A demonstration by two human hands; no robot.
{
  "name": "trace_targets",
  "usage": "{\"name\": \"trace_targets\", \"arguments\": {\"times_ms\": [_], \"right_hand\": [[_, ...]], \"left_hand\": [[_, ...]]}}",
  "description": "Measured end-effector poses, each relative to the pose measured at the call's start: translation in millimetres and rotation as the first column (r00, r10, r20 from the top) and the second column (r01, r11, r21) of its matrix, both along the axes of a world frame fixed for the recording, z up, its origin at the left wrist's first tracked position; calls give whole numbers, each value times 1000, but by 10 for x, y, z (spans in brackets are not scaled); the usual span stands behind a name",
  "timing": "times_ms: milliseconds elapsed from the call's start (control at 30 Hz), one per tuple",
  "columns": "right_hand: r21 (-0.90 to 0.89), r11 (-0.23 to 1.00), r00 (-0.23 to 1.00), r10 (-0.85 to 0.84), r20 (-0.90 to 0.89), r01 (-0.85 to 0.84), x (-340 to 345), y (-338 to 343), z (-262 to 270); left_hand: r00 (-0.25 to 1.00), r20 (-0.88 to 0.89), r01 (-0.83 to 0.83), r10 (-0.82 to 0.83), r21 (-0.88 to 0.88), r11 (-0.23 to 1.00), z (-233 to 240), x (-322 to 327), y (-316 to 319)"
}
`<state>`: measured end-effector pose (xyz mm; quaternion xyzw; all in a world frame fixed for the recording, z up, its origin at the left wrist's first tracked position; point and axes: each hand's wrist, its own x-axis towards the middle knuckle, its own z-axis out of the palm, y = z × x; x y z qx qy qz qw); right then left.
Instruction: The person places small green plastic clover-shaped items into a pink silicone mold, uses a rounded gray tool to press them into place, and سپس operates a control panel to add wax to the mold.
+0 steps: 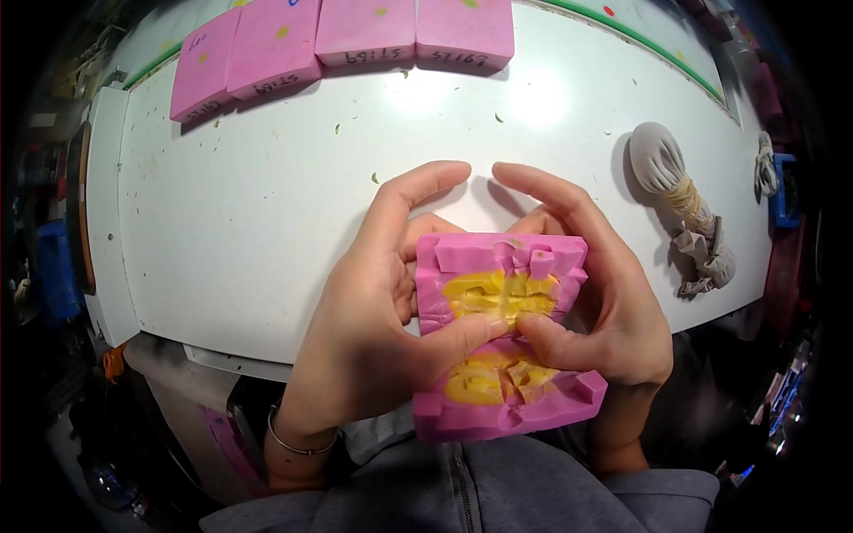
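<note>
Between my hands is a pink rubber mold [506, 253], spread so that its inner faces show, with yellow areas and cut hollows in an upper and a lower part. My left hand [380, 313] grips its left side, the thumb pressing near the middle fold. From the right, my right hand [600, 306] holds it with its thumb beside the other thumb. Both index fingers are raised and curved beyond the mold's far edge, their tips apart. The other fingers are partly hidden behind the mold.
Several pink blocks [366, 26] with handwriting stand in a row at the far side of the white table [220, 233]. A tied grey cloth bundle [686, 193] lies at the right. Small green scraps dot the tabletop. A blue container [788, 190] is at the far right.
</note>
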<state>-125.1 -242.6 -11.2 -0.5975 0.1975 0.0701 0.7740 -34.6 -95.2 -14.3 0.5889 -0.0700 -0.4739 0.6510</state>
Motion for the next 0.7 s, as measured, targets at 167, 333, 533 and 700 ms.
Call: {"name": "trace_targets", "arguments": {"times_ms": [167,333,533,700], "right_hand": [[-146,986,997,80,-14,-81,0,-6,-5],[-37,998,998,58,-19,-59,1,-42,1],[-5,996,996,85,10,-85,-16,-71,-27],[-3,998,998,69,-12,-69,-7,-57,-22]], "left_hand": [[1000,8,4,-5,24,1000,12,-2,-12],[1000,13,5,-5,8,1000,7,-1,-4],[1000,21,5,-5,-16,1000,-19,0,8],[999,31,15,-15,-14,1000,-24,9,12]]}}
